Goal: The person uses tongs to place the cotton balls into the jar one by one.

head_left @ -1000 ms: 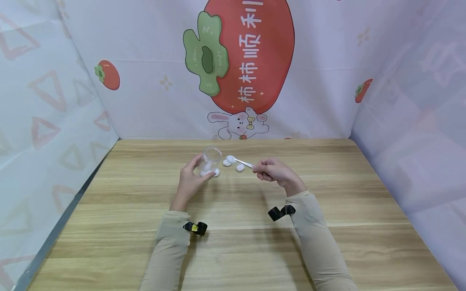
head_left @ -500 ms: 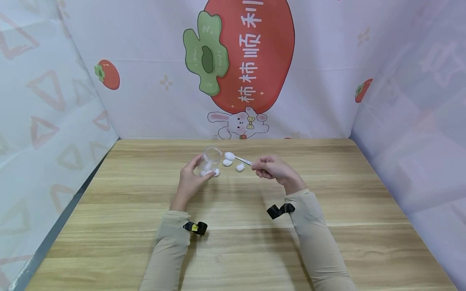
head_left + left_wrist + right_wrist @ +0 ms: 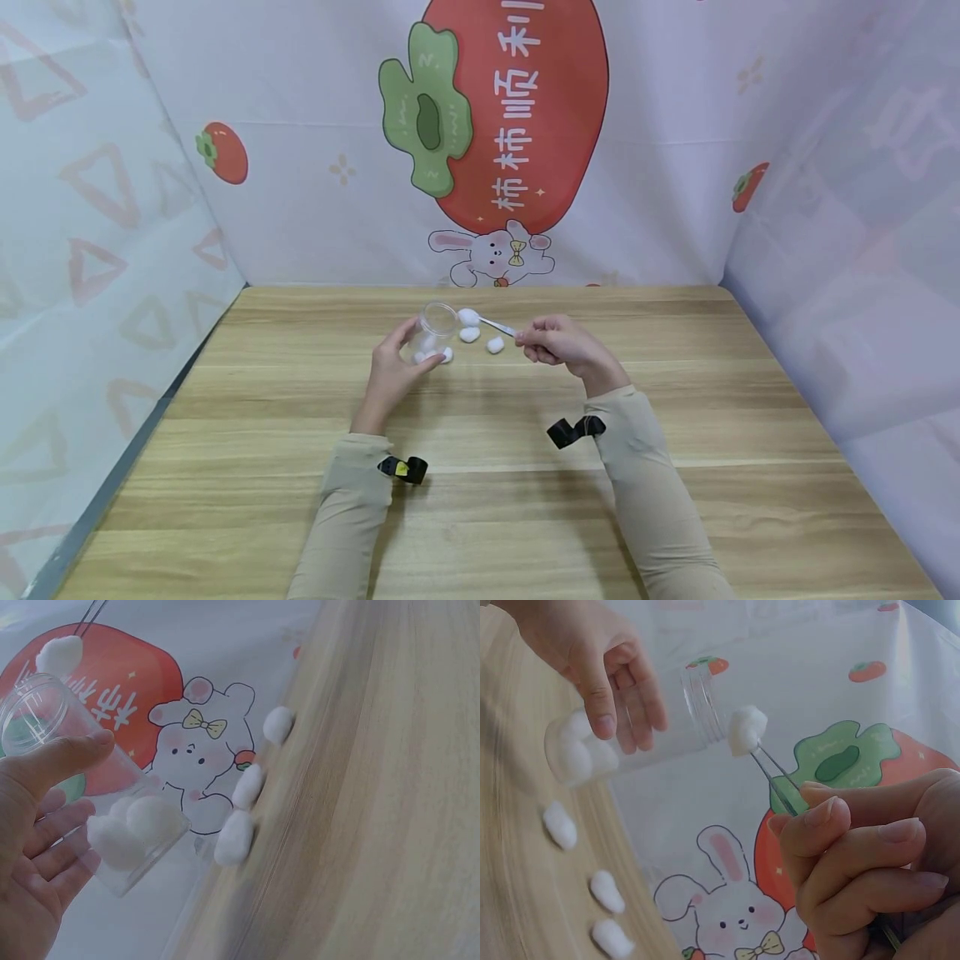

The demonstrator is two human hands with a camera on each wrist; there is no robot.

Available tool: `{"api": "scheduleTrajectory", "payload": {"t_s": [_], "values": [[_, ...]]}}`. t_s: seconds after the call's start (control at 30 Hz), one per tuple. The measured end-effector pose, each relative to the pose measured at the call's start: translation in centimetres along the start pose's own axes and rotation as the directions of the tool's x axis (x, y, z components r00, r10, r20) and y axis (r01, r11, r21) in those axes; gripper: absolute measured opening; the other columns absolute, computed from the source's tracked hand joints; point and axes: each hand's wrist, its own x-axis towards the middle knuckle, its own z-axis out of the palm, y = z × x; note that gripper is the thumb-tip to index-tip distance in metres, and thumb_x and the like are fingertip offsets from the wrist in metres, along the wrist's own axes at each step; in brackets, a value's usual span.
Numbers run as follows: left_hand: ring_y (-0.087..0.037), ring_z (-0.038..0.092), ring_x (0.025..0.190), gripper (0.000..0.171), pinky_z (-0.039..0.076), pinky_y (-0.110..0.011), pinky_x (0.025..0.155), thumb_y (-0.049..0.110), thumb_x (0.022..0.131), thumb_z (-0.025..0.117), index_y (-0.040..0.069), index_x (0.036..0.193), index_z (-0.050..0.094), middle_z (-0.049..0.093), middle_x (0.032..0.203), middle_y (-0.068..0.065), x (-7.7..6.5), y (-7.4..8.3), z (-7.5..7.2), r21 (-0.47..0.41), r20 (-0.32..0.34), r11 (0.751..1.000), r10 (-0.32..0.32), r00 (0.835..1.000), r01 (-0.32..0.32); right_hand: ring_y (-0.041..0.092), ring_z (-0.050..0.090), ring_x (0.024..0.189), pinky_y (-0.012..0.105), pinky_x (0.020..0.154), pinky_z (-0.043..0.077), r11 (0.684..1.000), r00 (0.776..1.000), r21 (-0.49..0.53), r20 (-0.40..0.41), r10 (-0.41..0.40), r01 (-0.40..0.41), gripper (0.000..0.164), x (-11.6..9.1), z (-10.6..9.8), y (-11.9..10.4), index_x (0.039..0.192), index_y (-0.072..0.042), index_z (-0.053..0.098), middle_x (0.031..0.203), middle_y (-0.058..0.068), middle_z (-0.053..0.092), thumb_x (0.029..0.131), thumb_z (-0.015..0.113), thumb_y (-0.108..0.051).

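Note:
My left hand (image 3: 393, 358) grips a clear jar (image 3: 671, 739) round its side, thumb opposite the fingers. The jar is tilted, with its mouth toward the right and several white cotton balls (image 3: 574, 754) at its bottom. My right hand (image 3: 567, 346) pinches a pair of metal tweezers (image 3: 497, 327). Their tips hold another cotton ball (image 3: 746, 730) just outside the jar's mouth. Three loose cotton balls lie on the table: one (image 3: 235, 838) near the jar's base, one (image 3: 247, 786) in the middle and one (image 3: 278, 725) farther off.
The wooden table (image 3: 480, 517) ends at a white printed cloth (image 3: 300, 208) behind the hands. Similar cloth hangs on the left and right sides. A black wrist camera (image 3: 405, 469) sits on the left sleeve, another camera (image 3: 576, 432) on the right sleeve.
My right hand has moved slightly left and away from me, bringing the cotton ball in the tweezers closer to the jar's mouth. The left hand and jar have stayed in place.

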Motion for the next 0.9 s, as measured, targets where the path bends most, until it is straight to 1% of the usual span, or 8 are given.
{"api": "scheduleTrajectory", "payload": {"t_s": [0.43, 0.7, 0.9], "values": [[-0.037, 0.06, 0.119, 0.067, 0.043, -0.05, 0.112, 0.011, 0.071, 0.084, -0.001, 0.13, 0.055, 0.063, 0.128, -0.021, 0.1, -0.2, 0.1, 0.007, -0.013, 0.999, 0.043, 0.999, -0.043, 0.003, 0.033, 0.042, 0.016, 0.041, 0.026, 1.0, 1.0, 0.005, 0.002, -0.004, 0.004, 0.02, 0.3, 0.4, -0.6, 0.077, -0.01, 0.057, 0.055, -0.007, 0.051, 0.097, 0.052, -0.012], [-0.036, 0.06, 0.12, 0.068, 0.043, -0.05, 0.112, 0.011, 0.071, 0.085, -0.001, 0.131, 0.054, 0.062, 0.129, -0.021, 0.0, -0.1, 0.1, 0.011, -0.015, 0.999, 0.03, 0.999, -0.03, 0.003, 0.033, 0.042, 0.015, 0.041, 0.025, 1.0, 1.0, 0.01, 0.015, -0.024, 0.024, 0.021, 0.5, 0.9, -0.9, 0.076, -0.01, 0.057, 0.055, -0.008, 0.051, 0.096, 0.053, -0.012], [-0.036, 0.059, 0.12, 0.068, 0.043, -0.05, 0.112, 0.012, 0.071, 0.084, 0.0, 0.131, 0.055, 0.062, 0.129, -0.02, 0.0, -0.2, 0.1, 0.008, -0.017, 1.0, 0.024, 1.0, -0.024, 0.003, 0.033, 0.042, 0.016, 0.041, 0.025, 1.0, 1.0, 0.018, 0.019, -0.022, 0.021, 0.021, 0.5, 1.0, -1.1, 0.076, -0.01, 0.057, 0.055, -0.007, 0.051, 0.097, 0.052, -0.012]]}}
